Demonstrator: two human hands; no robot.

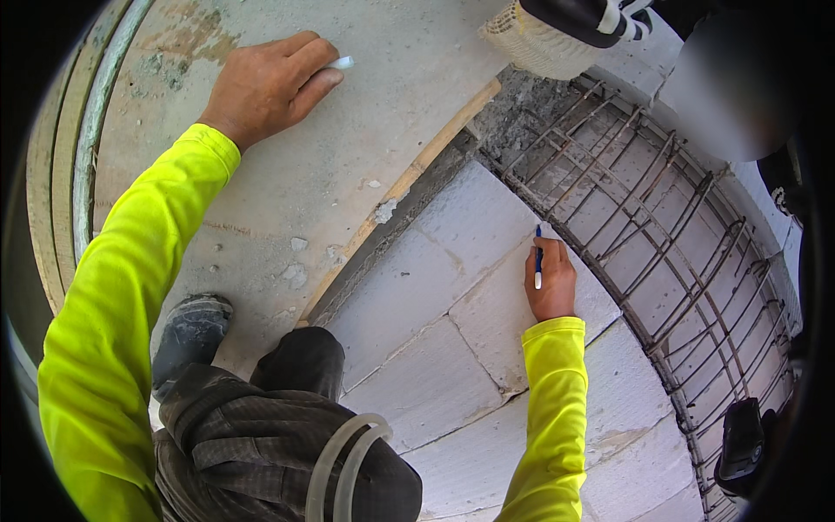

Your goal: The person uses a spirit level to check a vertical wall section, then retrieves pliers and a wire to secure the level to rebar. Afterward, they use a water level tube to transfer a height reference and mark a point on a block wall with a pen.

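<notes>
My right hand (550, 283) is closed around a slim blue and white pen (538, 261). The pen stands nearly upright, its blue end close to the upper edge of the white block surface (487, 226); whether it touches cannot be made out. At the upper left, my left hand (277, 85) pinches a short pale stick (340, 63), whose end pokes out past the thumb and finger. That hand is over a dusty board (287, 183), apart from the blocks. Whether the stick is a cap or chalk is unclear.
A rusty rebar cage (648, 213) curves along the right. A timber strip (409, 178) edges the board. My dark boot (193, 335) rests on it, and a translucent hose (344, 461) loops over my knee. Another person's pale, ribbed footwear (539, 43) shows at the top.
</notes>
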